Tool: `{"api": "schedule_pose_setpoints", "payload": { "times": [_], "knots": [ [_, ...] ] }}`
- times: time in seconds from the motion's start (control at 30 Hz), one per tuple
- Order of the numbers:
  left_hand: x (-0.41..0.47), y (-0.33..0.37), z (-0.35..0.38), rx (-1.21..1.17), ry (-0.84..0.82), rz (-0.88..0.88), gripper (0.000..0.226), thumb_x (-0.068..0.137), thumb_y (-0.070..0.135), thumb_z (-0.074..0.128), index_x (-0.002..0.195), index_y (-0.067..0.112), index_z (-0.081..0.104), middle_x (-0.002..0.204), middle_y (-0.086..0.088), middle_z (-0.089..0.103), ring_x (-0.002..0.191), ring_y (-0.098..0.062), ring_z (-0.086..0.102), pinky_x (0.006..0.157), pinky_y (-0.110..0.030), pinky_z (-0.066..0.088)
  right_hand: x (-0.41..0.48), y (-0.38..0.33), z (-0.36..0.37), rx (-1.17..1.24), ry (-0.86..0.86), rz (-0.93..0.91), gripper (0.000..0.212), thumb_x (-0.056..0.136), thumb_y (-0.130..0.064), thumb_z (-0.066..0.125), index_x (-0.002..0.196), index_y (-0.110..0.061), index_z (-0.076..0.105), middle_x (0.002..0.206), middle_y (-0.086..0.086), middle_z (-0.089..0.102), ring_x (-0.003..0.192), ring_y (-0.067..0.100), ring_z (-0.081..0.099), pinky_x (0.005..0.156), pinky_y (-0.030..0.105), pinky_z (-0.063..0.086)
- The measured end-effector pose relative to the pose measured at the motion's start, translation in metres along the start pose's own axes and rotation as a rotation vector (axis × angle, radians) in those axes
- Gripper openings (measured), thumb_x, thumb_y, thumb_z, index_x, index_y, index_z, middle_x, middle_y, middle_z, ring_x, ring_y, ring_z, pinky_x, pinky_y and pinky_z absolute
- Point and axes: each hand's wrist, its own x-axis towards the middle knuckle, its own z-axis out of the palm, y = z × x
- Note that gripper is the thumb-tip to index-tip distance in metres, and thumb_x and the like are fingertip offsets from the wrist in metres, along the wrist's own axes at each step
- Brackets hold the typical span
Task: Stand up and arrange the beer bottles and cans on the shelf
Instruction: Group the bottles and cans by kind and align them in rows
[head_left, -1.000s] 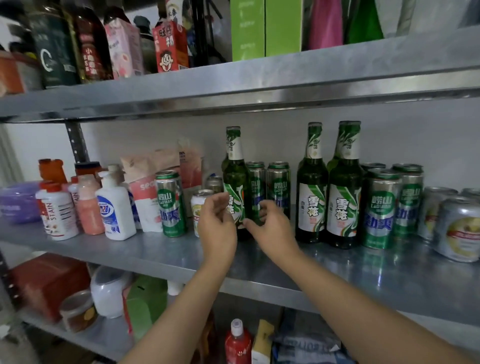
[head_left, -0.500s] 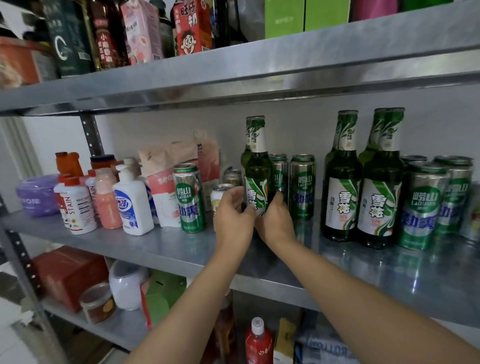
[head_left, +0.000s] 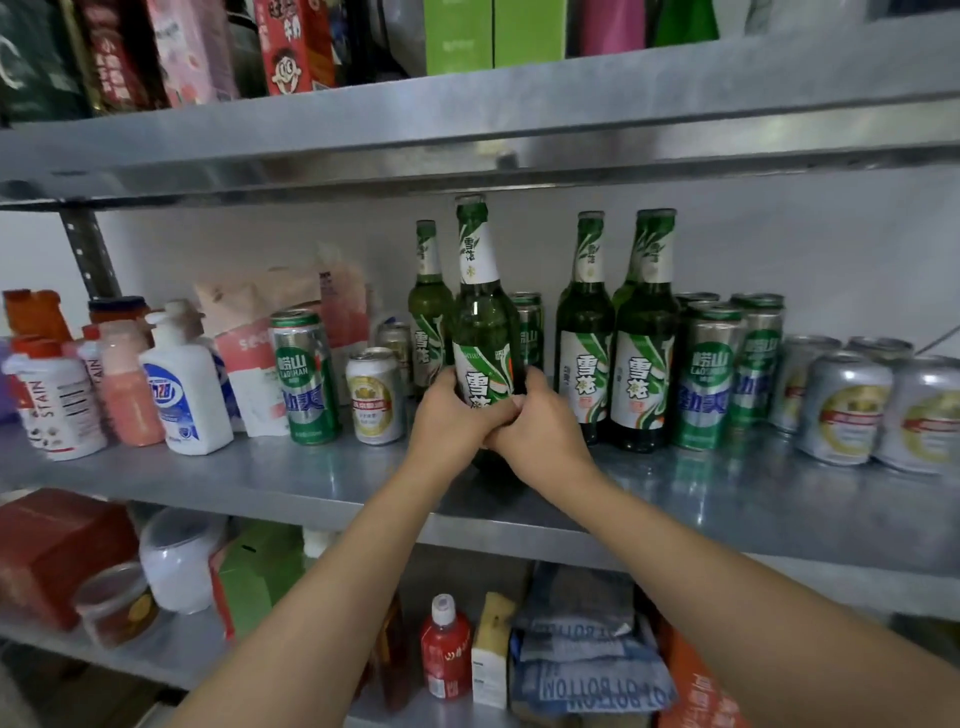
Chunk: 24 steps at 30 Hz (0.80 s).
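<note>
A green beer bottle (head_left: 480, 322) stands upright near the front of the metal shelf (head_left: 727, 499). My left hand (head_left: 457, 415) and my right hand (head_left: 540, 431) wrap around its lower body from both sides. Behind it stands another green bottle (head_left: 428, 306) and a green can (head_left: 527, 332). Two more green bottles (head_left: 584, 332) (head_left: 644, 343) stand to the right, then tall green cans (head_left: 709, 374) and short silver cans (head_left: 847, 410). Left of my hands stand a tall green can (head_left: 304, 374) and a small white-and-gold can (head_left: 375, 397).
White and pink cleaning bottles (head_left: 182, 384) and paper packets (head_left: 260, 332) crowd the shelf's left part. The upper shelf's edge (head_left: 467, 135) runs just above the held bottle's cap. Boxes, jars and a red bottle (head_left: 445, 644) fill the lower shelf.
Both hands closed around the bottle and drew it forward toward the shelf's front edge, away from the bottle and cans behind it. The camera moved closer.
</note>
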Motion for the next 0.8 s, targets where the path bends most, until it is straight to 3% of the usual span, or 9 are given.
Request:
{"api": "schedule_pose_setpoints", "payload": {
  "times": [0.1,0.17,0.23,0.27,0.37,0.53,0.8],
  "knots": [
    [-0.011,0.015,0.029,0.039,-0.041,0.019,0.066,0.047,0.048,0.080,0.105,0.020,0.066,0.092,0.007,0.073,0.083,-0.008,0.070,0.063,-0.022,0.056,-0.010,0.012,-0.036,0.018,0.011,0.015,0.069,0.060,-0.026,0.077,0.123,-0.019,0.051,0.096,-0.005,0.071,0.094,0.018,0.067,0.082,0.040,0.058],
    [-0.017,0.025,0.052,0.079,-0.054,0.022,0.068,0.045,0.053,0.079,0.103,0.021,0.066,0.090,0.007,0.073,0.082,-0.010,0.070,0.066,-0.028,0.058,-0.016,0.023,-0.059,0.012,0.024,0.034,0.066,0.059,-0.025,0.077,0.120,-0.020,0.052,0.089,-0.011,0.071,0.093,0.015,0.067,0.084,0.032,0.056],
    [-0.023,0.032,0.075,0.132,-0.052,0.023,0.062,0.047,0.054,0.080,0.098,0.023,0.064,0.087,0.010,0.071,0.080,-0.011,0.068,0.066,-0.029,0.056,-0.021,0.033,-0.081,0.006,0.045,0.059,0.058,0.059,-0.023,0.077,0.111,-0.025,0.052,0.080,-0.017,0.068,0.083,0.003,0.067,0.065,0.015,0.054],
    [-0.025,0.035,0.086,0.154,-0.049,0.025,0.057,0.049,0.053,0.081,0.095,0.025,0.063,0.084,0.012,0.069,0.078,-0.010,0.067,0.063,-0.027,0.054,-0.023,0.037,-0.091,0.003,0.048,0.073,0.058,0.059,-0.023,0.076,0.110,-0.026,0.051,0.080,-0.017,0.067,0.078,0.002,0.067,0.059,0.014,0.053],
    [-0.030,0.041,0.114,0.201,-0.050,0.019,0.056,0.050,0.054,0.080,0.096,0.026,0.064,0.084,0.012,0.069,0.079,-0.011,0.067,0.067,-0.030,0.056,-0.027,0.050,-0.114,0.006,0.044,0.101,0.068,0.058,-0.023,0.073,0.121,-0.021,0.051,0.088,-0.010,0.070,0.082,0.012,0.069,0.066,0.029,0.059],
    [-0.032,0.043,0.136,0.246,-0.035,0.025,0.057,0.051,0.057,0.077,0.098,0.028,0.064,0.087,0.009,0.071,0.079,-0.015,0.068,0.068,-0.031,0.056,-0.029,0.064,-0.129,0.022,0.050,0.079,0.067,0.064,-0.009,0.075,0.126,-0.015,0.050,0.082,-0.020,0.066,0.071,-0.017,0.060,0.052,0.003,0.043],
    [-0.033,0.035,0.139,0.253,-0.037,0.055,0.056,0.052,0.060,0.074,0.098,0.032,0.060,0.081,0.015,0.064,0.076,-0.011,0.064,0.058,-0.024,0.045,-0.028,0.075,-0.124,0.069,0.058,0.052,0.066,0.066,-0.008,0.078,0.125,-0.017,0.050,0.087,-0.021,0.065,0.077,-0.021,0.059,0.057,0.001,0.044]
  ]
}}
